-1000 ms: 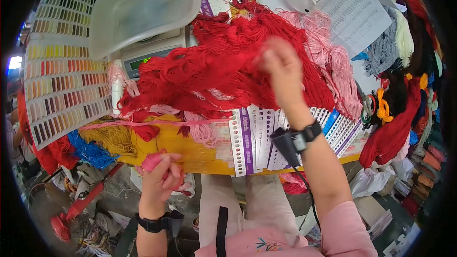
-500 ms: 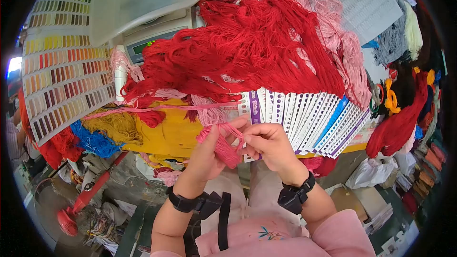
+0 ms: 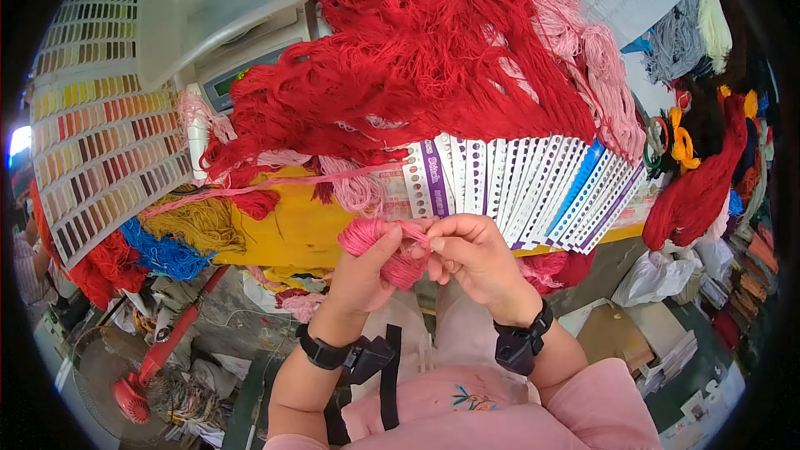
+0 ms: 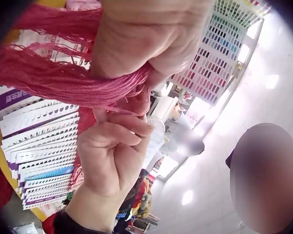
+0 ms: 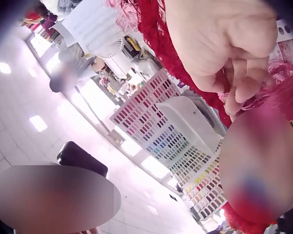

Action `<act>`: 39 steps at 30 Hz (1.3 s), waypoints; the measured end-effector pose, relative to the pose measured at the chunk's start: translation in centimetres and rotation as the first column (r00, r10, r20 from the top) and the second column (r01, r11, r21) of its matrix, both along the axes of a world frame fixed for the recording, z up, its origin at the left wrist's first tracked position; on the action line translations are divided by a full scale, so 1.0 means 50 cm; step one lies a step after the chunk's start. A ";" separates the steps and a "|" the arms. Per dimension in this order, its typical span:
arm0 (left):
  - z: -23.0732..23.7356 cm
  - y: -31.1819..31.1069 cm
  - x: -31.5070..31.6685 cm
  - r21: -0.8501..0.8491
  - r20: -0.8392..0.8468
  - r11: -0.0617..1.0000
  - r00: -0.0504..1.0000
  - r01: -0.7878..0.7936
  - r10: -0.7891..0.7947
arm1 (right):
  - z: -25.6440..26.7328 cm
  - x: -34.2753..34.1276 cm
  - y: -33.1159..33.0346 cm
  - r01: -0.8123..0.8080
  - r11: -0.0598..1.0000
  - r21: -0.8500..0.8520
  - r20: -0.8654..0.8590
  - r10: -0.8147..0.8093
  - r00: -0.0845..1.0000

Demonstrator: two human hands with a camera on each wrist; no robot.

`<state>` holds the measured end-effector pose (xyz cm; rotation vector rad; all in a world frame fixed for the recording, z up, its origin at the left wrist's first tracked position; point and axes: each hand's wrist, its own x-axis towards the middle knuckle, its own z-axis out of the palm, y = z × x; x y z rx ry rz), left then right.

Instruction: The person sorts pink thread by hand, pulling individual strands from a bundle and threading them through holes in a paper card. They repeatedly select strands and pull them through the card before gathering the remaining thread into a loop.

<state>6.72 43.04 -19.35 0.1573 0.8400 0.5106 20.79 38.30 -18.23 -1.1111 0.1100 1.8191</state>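
A small pink thread skein (image 3: pixel 403 267) is held in front of the body, over the table's front edge. My left hand (image 3: pixel 363 277) grips it with the thumb across the strands; in the left wrist view the pink strands (image 4: pixel 53 87) run under that hand (image 4: pixel 151 39). The right hand (image 3: pixel 483 265) meets the left at the skein's right end, thumb and index finger pinching at the strands. In the right wrist view the right hand's (image 5: pixel 224 44) fingers are curled beside pink thread (image 5: pixel 283 92). Exactly which strands it pinches is hard to see.
A big red thread heap (image 3: pixel 400 67) covers the table, with pink skeins (image 3: pixel 604 75) to its right. Punched cards (image 3: pixel 517 187) fan out in front. A white tub (image 3: pixel 225 8), a scale (image 3: pixel 250 67) and colour charts (image 3: pixel 100 150) stand left. A red fan (image 3: pixel 132 396) is at lower left.
My right hand has come down from the red heap to the skein. The left hand has risen with the skein towards the table edge; over the last half second both hands have barely shifted.
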 end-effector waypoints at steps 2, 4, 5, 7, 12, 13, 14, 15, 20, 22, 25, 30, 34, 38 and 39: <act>0.003 0.000 -0.002 -0.041 0.011 0.999 1.000 0.010 -0.010 | 0.007 0.001 0.004 -0.003 0.999 -0.033 -0.018 0.002 1.000; 0.008 -0.001 0.000 -0.046 0.050 0.999 0.999 -0.010 0.012 | 0.007 0.000 0.002 -0.007 0.998 -0.067 -0.036 0.004 0.999; 0.009 -0.005 0.001 -0.048 0.049 0.999 0.999 -0.010 0.012 | 0.002 -0.002 -0.002 -0.052 0.998 -0.031 0.014 0.052 0.999; 0.010 -0.015 0.003 0.098 -0.045 0.993 0.997 0.067 -0.063 | -0.006 -0.004 -0.010 -0.099 0.995 -0.001 0.063 0.099 0.993; 0.003 -0.026 0.002 0.049 -0.057 0.998 0.998 0.034 -0.031 | -0.009 -0.003 -0.022 -0.050 0.998 -0.033 0.053 0.052 0.997; 0.003 -0.026 0.003 0.022 -0.038 0.999 0.999 0.028 -0.027 | -0.011 -0.003 -0.023 -0.050 0.998 -0.037 0.051 0.052 0.997; 0.000 -0.028 0.002 0.019 -0.039 0.999 0.999 0.028 -0.027 | -0.013 -0.004 -0.024 -0.039 0.999 -0.038 0.040 0.041 0.998; -0.005 -0.031 0.000 0.001 -0.037 1.000 0.999 0.017 -0.017 | -0.015 -0.004 -0.025 -0.028 0.999 -0.037 0.028 0.029 0.999; -0.009 -0.033 0.000 -0.024 -0.035 1.000 0.999 -0.002 0.001 | -0.028 0.000 -0.030 0.011 1.000 -0.023 -0.054 -0.012 0.998; -0.003 -0.030 0.005 -0.026 -0.053 0.999 0.998 -0.044 0.043 | -0.028 0.002 -0.031 0.024 0.999 -0.027 -0.084 -0.026 0.996; -0.004 -0.031 0.008 -0.048 -0.067 0.997 0.996 -0.061 0.057 | -0.026 0.002 -0.029 -0.002 1.000 -0.030 -0.078 0.000 0.997; -0.007 -0.027 0.010 -0.011 0.000 1.000 1.000 -0.008 0.008 | -0.015 -0.001 -0.022 -0.143 0.990 0.005 0.063 0.142 0.988; -0.012 -0.029 0.018 0.056 -0.105 0.998 0.994 0.029 -0.023 | -0.021 -0.004 -0.029 -0.130 0.991 0.027 0.046 0.129 0.991; -0.004 -0.022 0.019 -0.048 -0.081 0.999 0.997 0.003 -0.007 | -0.021 0.004 -0.031 -0.069 0.997 -0.021 -0.036 0.068 0.997; -0.001 -0.020 0.019 -0.058 -0.085 0.998 0.996 0.016 -0.021 | -0.022 0.005 -0.032 -0.065 0.998 -0.021 -0.066 0.063 0.996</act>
